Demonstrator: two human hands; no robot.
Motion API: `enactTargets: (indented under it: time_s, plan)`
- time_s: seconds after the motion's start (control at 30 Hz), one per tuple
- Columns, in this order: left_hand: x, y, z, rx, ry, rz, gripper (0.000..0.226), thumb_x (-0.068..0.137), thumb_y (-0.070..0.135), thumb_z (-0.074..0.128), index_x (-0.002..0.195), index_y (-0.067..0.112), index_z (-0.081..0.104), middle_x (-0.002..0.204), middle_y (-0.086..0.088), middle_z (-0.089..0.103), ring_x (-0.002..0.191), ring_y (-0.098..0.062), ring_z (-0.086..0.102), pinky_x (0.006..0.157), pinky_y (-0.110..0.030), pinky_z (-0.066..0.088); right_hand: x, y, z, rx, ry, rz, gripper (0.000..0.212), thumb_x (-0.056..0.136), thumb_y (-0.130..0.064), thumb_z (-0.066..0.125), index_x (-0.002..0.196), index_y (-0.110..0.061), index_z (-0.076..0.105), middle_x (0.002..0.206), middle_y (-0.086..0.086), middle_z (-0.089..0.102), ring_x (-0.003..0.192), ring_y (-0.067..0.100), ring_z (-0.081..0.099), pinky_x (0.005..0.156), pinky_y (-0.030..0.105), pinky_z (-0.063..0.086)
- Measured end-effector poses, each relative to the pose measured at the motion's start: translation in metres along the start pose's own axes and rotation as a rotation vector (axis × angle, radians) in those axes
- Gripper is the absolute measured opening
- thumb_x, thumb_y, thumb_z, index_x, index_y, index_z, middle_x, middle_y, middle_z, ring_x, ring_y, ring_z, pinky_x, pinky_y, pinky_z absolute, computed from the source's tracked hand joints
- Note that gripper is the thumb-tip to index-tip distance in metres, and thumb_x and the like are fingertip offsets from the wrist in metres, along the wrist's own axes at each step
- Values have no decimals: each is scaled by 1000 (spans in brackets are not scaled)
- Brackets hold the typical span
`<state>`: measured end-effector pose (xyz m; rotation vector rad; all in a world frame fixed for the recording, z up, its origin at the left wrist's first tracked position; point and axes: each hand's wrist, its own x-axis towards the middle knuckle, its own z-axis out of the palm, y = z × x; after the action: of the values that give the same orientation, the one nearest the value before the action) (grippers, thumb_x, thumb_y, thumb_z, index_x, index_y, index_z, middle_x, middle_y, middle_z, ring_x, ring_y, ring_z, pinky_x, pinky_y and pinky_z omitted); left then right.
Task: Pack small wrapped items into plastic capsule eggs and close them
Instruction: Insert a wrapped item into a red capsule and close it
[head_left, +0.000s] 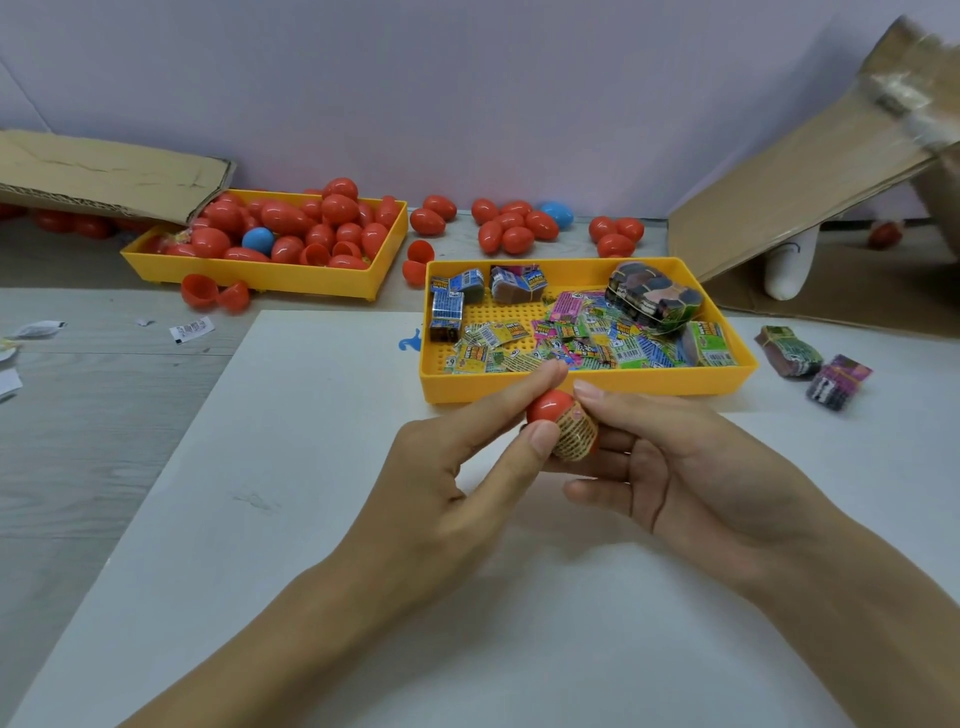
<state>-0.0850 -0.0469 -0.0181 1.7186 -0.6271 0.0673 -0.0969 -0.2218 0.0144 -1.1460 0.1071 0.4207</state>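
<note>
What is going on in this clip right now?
A person is packing a red capsule egg over a white board. The left hand pinches the red half, while the right hand holds a wrapped item against it; the egg is not yet closed. More wrapped items fill the near yellow tray; eggs fill the far tray.

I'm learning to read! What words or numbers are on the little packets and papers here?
"6": a lone digit that seems to show on a few loose packets in the near yellow tray.
Other packet print and barcodes: too small and blurred to read.
White slip on the table: barcode only, unreadable.
Wrapped item held by both hands: print too blurred.
</note>
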Motion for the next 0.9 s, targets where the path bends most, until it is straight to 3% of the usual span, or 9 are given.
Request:
enactTargets:
  time_s: [0.17, 0.43, 0.7, 0.9]
  plan:
    - [0, -1, 0, 1, 10, 25, 47, 88, 26, 64, 133, 14, 58, 131, 5, 65, 124, -8, 58, 106, -32, 47, -1, 0, 1, -54, 35, -35, 31, 68, -29, 75, 91, -8, 78, 95, 18, 74, 75, 18, 71, 54, 25, 56]
    - [0, -4, -1, -37, -50, -39, 47, 91, 23, 62, 137, 16, 56, 134, 11, 62, 128, -6, 55, 108, -31, 45, -3, -1, 0, -95, 42, -34, 28, 65, -31, 77, 85, -12, 79, 91, 14, 75, 76, 20, 74, 50, 23, 55]
    - [-1, -4, 0, -111, -45, -79, 46, 91, 23, 61, 137, 17, 56, 130, 8, 66, 123, -7, 59, 104, -28, 47, -2, 2, 2, -108, 55, -33, 30, 67, -36, 75, 88, -15, 78, 91, 13, 75, 78, 21, 74, 49, 23, 53]
    - [-2, -3, 3, -135, -7, -74, 37, 92, 17, 59, 129, 15, 63, 127, 11, 67, 120, -4, 61, 99, -19, 48, -4, 2, 2, -168, 61, -37, 24, 64, -36, 77, 79, -17, 77, 83, 10, 75, 78, 22, 75, 48, 21, 52]
